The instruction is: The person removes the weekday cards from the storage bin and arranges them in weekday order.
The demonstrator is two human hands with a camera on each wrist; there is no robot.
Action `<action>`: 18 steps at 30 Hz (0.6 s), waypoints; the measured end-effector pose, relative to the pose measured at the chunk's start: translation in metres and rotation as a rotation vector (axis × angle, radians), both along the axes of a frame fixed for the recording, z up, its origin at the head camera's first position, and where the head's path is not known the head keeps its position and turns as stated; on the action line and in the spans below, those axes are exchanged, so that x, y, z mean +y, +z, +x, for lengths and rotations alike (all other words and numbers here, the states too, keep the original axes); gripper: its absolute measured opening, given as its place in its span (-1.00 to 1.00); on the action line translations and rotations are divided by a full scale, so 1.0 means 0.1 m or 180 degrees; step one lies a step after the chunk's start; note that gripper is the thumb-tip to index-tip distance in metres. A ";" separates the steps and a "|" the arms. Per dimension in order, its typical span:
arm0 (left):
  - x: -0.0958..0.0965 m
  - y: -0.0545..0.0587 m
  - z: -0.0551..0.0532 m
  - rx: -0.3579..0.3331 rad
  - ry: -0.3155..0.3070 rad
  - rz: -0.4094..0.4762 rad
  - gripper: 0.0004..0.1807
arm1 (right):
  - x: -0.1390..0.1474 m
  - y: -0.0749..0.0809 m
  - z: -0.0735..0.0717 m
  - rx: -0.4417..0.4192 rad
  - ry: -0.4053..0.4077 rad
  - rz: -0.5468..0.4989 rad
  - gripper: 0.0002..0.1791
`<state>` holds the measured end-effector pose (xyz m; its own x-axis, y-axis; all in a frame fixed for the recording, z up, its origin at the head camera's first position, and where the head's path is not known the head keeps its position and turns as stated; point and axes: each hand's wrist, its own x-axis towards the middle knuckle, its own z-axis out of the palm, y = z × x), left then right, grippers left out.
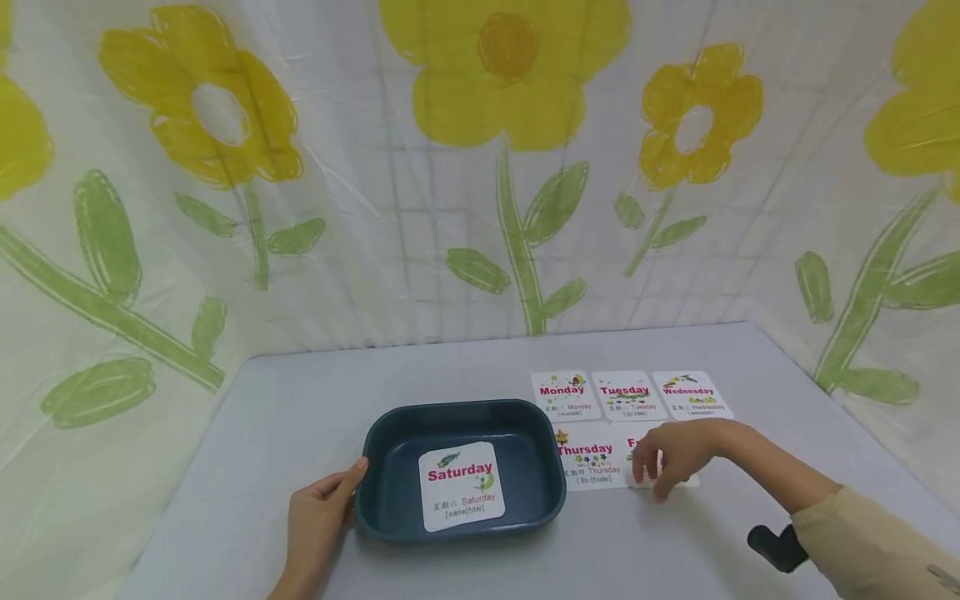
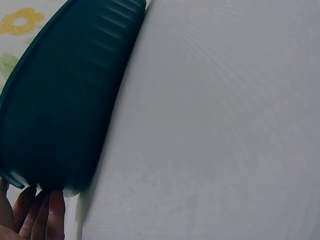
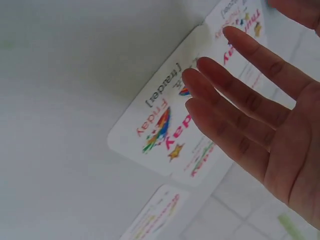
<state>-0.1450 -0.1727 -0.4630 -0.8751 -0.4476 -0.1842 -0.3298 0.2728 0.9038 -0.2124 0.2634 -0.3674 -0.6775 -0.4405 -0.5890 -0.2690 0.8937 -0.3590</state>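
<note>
A dark teal plastic basin stands on the table, and a Saturday card lies inside it. My left hand grips the basin's left end, thumb at the rim and fingers against the outer wall; in the left wrist view, the fingers touch its underside edge. Over the Friday card hovers my right hand, its fingers extended and apart, holding nothing. It partly covers that card in the head view. The Thursday card lies to the left of Friday, its left edge hidden by the basin.
Behind these, the Monday card, Tuesday card and Wednesday card form a row. A pale cloth covers the table. A flower-printed curtain hangs behind it. A black object shows beside the right sleeve.
</note>
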 end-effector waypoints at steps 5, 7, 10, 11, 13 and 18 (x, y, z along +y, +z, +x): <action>0.00 -0.01 -0.01 0.0006 0.0014 -0.0001 -0.20 | -0.18 0.08 -0.02 0.0080 0.0182 -0.0029 -0.80; 0.01 -0.01 0.00 0.0001 0.0013 0.0006 -0.21 | -0.27 0.13 -0.02 0.0109 0.0250 -0.0089 -0.77; 0.00 -0.01 0.00 0.0005 0.0009 0.0005 -0.21 | -0.44 0.24 -0.04 0.0187 0.0435 -0.0247 -0.73; 0.00 0.00 0.00 0.0007 0.0006 0.0005 -0.21 | -0.50 0.28 -0.04 0.0221 0.0489 -0.0281 -0.72; 0.00 0.00 0.00 -0.0001 0.0009 0.0000 -0.20 | -0.63 0.36 -0.05 0.0278 0.0622 -0.0344 -0.71; 0.00 0.00 0.00 -0.0005 0.0001 0.0004 -0.20 | -0.94 0.48 -0.02 0.0406 0.0950 -0.0317 -0.71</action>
<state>-0.1446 -0.1729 -0.4626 -0.8746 -0.4477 -0.1861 -0.3313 0.2716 0.9036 -0.2145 0.1697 -0.3199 -0.5755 -0.6817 -0.4518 -0.5619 0.7310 -0.3872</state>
